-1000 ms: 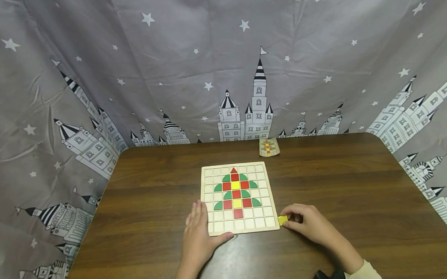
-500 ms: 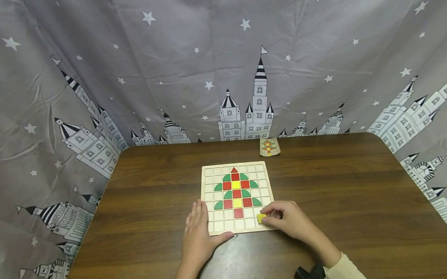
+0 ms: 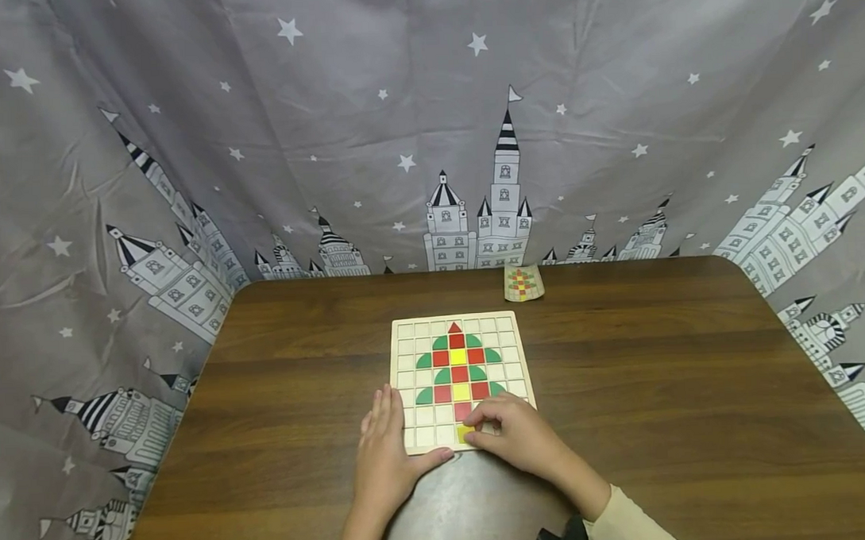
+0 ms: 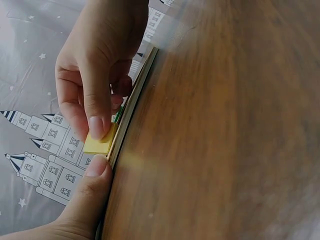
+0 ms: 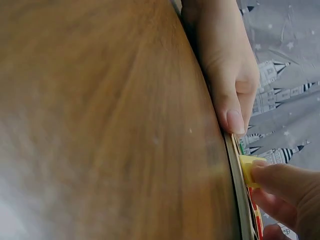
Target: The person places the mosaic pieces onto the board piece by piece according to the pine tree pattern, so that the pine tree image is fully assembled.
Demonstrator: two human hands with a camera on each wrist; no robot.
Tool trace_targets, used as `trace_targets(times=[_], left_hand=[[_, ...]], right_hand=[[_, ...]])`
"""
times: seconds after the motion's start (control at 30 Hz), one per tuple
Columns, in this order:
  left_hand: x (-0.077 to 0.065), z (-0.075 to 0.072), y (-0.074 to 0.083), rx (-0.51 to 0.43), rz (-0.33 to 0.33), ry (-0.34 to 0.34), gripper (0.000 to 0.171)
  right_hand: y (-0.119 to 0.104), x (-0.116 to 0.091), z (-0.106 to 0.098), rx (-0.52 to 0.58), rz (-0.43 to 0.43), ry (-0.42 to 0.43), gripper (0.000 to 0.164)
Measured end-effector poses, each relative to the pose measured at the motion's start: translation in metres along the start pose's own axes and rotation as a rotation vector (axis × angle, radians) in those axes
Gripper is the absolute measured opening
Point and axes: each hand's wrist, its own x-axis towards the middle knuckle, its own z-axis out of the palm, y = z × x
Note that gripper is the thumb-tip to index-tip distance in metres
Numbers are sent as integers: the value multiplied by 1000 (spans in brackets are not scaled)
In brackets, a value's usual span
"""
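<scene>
A wooden grid board lies on the table, bearing a tree pattern of red and yellow squares and green quarter-round tiles. My right hand pinches a yellow square tile between thumb and fingers at the board's bottom row, right below the lowest red square. In the left wrist view the yellow tile stands tilted at the board's near edge. My left hand rests with straight fingers along the board's left side, its thumb at the front edge. The right hand covers some lower-right cells.
A small pattern card with a similar tree lies at the table's back edge. Brown wooden tabletop surrounds the board. Behind the table hangs a grey curtain printed with castles and stars.
My right hand has carried the yellow tile leftward from beside the board's right edge to the bottom row under the red column. The left hand has stayed in place.
</scene>
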Motion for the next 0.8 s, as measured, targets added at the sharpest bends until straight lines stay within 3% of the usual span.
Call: trace_targets(times=[0.8], left_hand=[[1, 1, 0, 4, 5, 4, 129]], right_hand=[[1, -1, 3, -121, -106, 19, 19]])
